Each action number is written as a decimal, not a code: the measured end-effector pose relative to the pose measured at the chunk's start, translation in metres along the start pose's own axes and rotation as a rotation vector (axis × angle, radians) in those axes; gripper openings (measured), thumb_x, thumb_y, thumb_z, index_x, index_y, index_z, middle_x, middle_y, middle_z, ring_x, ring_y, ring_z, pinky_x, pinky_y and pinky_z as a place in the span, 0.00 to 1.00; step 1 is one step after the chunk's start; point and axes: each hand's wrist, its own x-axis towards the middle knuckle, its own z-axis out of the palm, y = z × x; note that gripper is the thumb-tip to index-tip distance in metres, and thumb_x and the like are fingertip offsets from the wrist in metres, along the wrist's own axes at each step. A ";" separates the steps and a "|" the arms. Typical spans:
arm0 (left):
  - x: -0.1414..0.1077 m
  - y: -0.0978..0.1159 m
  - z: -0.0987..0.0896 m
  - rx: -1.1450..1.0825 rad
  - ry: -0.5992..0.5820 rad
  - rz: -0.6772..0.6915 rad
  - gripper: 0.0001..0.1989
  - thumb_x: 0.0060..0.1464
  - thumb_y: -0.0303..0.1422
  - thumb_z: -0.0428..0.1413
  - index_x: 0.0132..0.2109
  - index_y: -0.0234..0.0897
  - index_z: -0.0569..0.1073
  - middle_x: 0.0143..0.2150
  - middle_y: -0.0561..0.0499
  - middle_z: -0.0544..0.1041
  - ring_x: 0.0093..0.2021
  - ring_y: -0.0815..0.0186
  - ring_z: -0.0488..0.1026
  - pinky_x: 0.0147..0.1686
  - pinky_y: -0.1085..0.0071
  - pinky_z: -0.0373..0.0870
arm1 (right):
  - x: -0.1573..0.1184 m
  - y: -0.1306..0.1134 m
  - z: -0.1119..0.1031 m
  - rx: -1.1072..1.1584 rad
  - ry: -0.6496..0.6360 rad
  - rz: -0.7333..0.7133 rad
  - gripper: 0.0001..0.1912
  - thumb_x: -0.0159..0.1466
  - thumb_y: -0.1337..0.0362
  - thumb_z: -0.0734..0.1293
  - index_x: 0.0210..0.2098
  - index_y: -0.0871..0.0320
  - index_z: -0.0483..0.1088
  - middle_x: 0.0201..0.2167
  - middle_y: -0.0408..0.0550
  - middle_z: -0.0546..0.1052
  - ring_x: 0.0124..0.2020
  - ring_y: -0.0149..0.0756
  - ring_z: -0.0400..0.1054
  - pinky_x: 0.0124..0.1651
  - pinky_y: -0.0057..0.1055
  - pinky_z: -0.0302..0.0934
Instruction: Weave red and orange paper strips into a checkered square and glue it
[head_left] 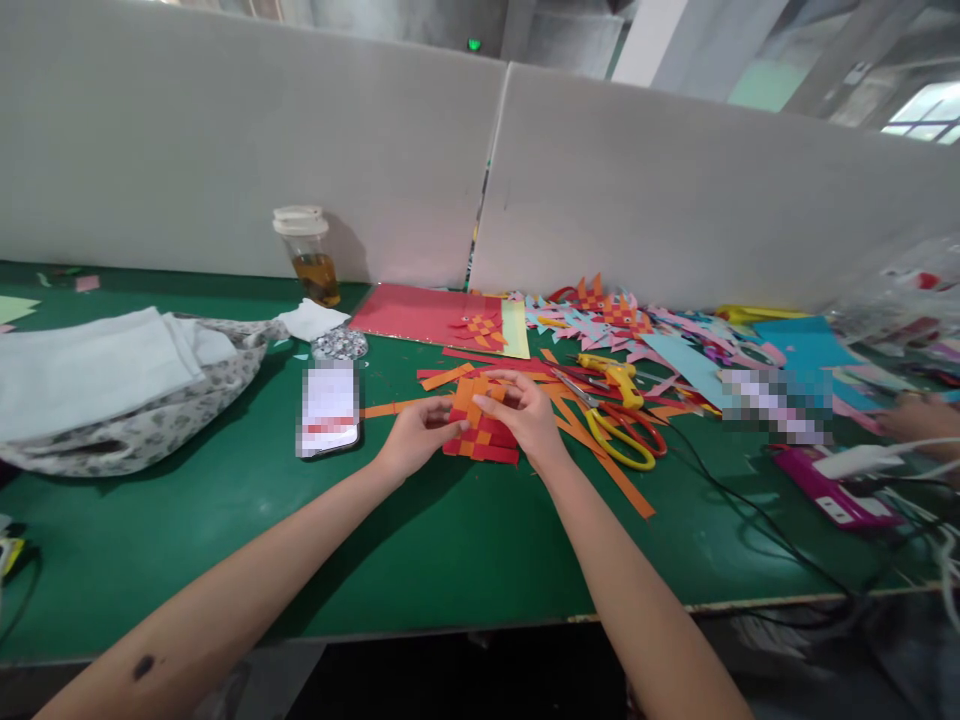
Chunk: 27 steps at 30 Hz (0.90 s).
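Observation:
Between my two hands is a piece of woven paper strips (472, 440) in red and orange, checkered, with loose strip ends. My left hand (420, 432) grips its left edge, thumb across the front. On the upper right side, my right hand (523, 408) pinches it between thumb and fingers. Orange paper strips (615, 475) and red paper strips (480, 358) lie around and behind the weave. Just right of my right hand rest scissors (619, 440) with yellow and red handles, and a yellow glue gun (615, 375).
A phone (330, 410) lies left of my hands, with a lidded cup (311, 262) behind it. A red sheet (420, 318) bears a woven paper fish (480, 328). Paper scraps (570, 315), a purple power strip (832, 488) and another person's hand (919, 420) are rightward. Cloth (97, 370) lies left.

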 end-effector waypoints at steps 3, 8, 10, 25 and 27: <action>0.002 -0.001 -0.002 -0.037 -0.011 0.033 0.12 0.39 0.32 0.63 0.33 0.34 0.71 0.28 0.53 0.75 0.30 0.69 0.72 0.32 0.74 0.66 | 0.003 0.000 -0.003 -0.018 0.016 0.023 0.22 0.46 0.57 0.72 0.40 0.55 0.69 0.30 0.45 0.75 0.33 0.35 0.70 0.40 0.34 0.63; 0.004 -0.003 -0.006 -0.031 -0.002 0.064 0.13 0.41 0.35 0.62 0.35 0.34 0.72 0.31 0.50 0.76 0.31 0.68 0.73 0.32 0.74 0.67 | 0.007 0.004 -0.011 -0.029 0.031 0.080 0.22 0.44 0.60 0.74 0.37 0.56 0.69 0.26 0.43 0.74 0.31 0.34 0.70 0.40 0.34 0.63; 0.004 -0.004 -0.006 -0.022 -0.010 0.060 0.13 0.42 0.35 0.62 0.35 0.33 0.72 0.33 0.49 0.77 0.32 0.67 0.73 0.33 0.73 0.68 | 0.007 0.005 -0.011 -0.027 0.000 0.081 0.21 0.45 0.60 0.73 0.38 0.56 0.69 0.26 0.43 0.74 0.31 0.34 0.70 0.39 0.34 0.63; 0.000 0.002 -0.005 -0.141 -0.151 -0.002 0.24 0.38 0.36 0.65 0.45 0.33 0.72 0.38 0.46 0.79 0.37 0.61 0.76 0.39 0.64 0.72 | 0.001 0.007 -0.002 -0.035 -0.062 0.029 0.20 0.47 0.58 0.72 0.38 0.56 0.68 0.27 0.44 0.75 0.31 0.34 0.70 0.38 0.34 0.63; 0.000 0.002 -0.005 -0.156 -0.161 -0.020 0.24 0.38 0.35 0.65 0.45 0.33 0.72 0.38 0.46 0.79 0.36 0.61 0.76 0.40 0.64 0.72 | 0.001 0.006 -0.002 -0.034 -0.061 0.016 0.19 0.47 0.58 0.72 0.38 0.56 0.68 0.27 0.44 0.75 0.32 0.35 0.70 0.39 0.35 0.63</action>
